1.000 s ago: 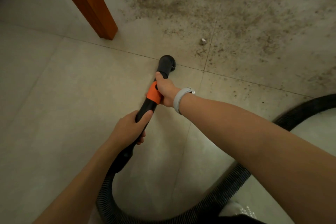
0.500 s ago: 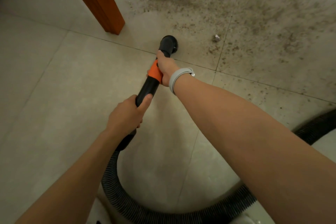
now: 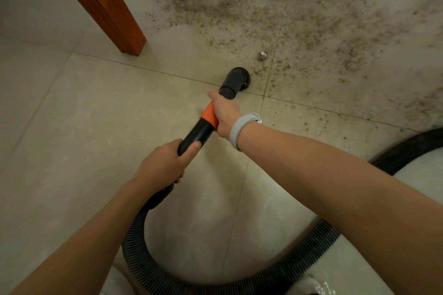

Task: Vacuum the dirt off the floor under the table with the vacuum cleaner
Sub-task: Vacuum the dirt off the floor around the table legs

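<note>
Black plastic forms the wand (image 3: 200, 135), which both of our hands hold over the pale tiled floor (image 3: 72, 115). Our left hand (image 3: 163, 166) wraps the rear of the wand, fingers curled under it and thumb laid along its top. Our right hand (image 3: 225, 112) grips farther forward, around the orange collar (image 3: 209, 115); a grey band (image 3: 241, 129) circles that wrist. Ahead of the right hand the wand ends in a round brush head (image 3: 236, 80), set on the floor at the near edge of the dirt (image 3: 299, 12), close to where two grout lines cross. Dirt lies as a broad brown-grey scatter over the upper right tiles, densest toward the top. A small pale scrap (image 3: 262, 55) lies just beyond the brush head, apart from it. The ribbed hose (image 3: 182, 280) runs back from the left hand, loops along the bottom and rises to the right edge. An orange-brown wooden leg (image 3: 107, 5) stands at upper left, beside the dirt's left margin.
</note>
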The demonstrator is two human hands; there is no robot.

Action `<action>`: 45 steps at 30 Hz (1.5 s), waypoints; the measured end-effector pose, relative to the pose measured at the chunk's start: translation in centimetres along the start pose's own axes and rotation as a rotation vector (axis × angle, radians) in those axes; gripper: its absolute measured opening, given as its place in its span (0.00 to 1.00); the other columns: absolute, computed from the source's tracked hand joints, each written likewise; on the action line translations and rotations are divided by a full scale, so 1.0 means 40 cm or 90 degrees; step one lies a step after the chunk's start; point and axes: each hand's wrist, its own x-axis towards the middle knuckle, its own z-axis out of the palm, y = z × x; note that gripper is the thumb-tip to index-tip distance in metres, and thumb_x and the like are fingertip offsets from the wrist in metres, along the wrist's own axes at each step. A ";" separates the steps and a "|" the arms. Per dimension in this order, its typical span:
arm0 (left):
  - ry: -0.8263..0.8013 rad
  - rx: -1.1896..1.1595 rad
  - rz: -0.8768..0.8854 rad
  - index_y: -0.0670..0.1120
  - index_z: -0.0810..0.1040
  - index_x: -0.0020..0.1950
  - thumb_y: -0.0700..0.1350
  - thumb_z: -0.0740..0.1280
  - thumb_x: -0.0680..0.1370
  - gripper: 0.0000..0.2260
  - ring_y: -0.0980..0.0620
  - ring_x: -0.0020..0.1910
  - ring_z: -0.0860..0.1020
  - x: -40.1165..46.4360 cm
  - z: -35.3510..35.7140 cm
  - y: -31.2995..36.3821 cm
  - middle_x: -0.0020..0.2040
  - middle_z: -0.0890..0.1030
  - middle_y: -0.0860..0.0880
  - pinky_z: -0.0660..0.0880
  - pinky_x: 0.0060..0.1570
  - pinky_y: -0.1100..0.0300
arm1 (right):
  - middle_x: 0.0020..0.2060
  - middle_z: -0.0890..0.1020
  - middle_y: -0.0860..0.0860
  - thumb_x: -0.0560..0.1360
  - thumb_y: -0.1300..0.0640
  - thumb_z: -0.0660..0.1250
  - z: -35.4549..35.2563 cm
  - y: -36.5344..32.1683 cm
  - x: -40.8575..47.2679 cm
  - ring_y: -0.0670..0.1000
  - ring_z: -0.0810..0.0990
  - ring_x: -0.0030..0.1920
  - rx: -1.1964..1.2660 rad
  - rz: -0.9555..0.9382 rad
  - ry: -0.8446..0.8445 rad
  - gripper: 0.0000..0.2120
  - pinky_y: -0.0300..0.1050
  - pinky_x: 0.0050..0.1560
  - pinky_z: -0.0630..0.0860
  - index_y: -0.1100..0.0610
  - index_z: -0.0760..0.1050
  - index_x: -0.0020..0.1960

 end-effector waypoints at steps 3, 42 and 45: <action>-0.015 0.037 0.017 0.49 0.72 0.47 0.60 0.57 0.79 0.15 0.52 0.28 0.77 -0.005 0.014 0.020 0.31 0.79 0.48 0.74 0.32 0.58 | 0.51 0.74 0.57 0.71 0.52 0.72 -0.046 0.004 -0.004 0.62 0.78 0.55 0.024 -0.009 0.029 0.25 0.60 0.55 0.78 0.59 0.66 0.62; 0.096 -0.034 -0.055 0.48 0.72 0.43 0.61 0.56 0.78 0.17 0.47 0.31 0.80 0.131 -0.008 0.092 0.33 0.81 0.45 0.81 0.40 0.48 | 0.41 0.74 0.55 0.80 0.49 0.59 0.024 -0.153 0.002 0.56 0.78 0.39 -0.064 -0.003 -0.106 0.12 0.55 0.51 0.78 0.56 0.65 0.43; 0.113 -0.041 -0.072 0.48 0.72 0.42 0.60 0.57 0.79 0.17 0.48 0.30 0.80 0.104 -0.016 0.065 0.32 0.80 0.45 0.80 0.39 0.48 | 0.54 0.77 0.58 0.77 0.45 0.62 0.064 -0.116 -0.005 0.60 0.80 0.50 -0.081 -0.016 -0.106 0.20 0.60 0.54 0.78 0.58 0.65 0.61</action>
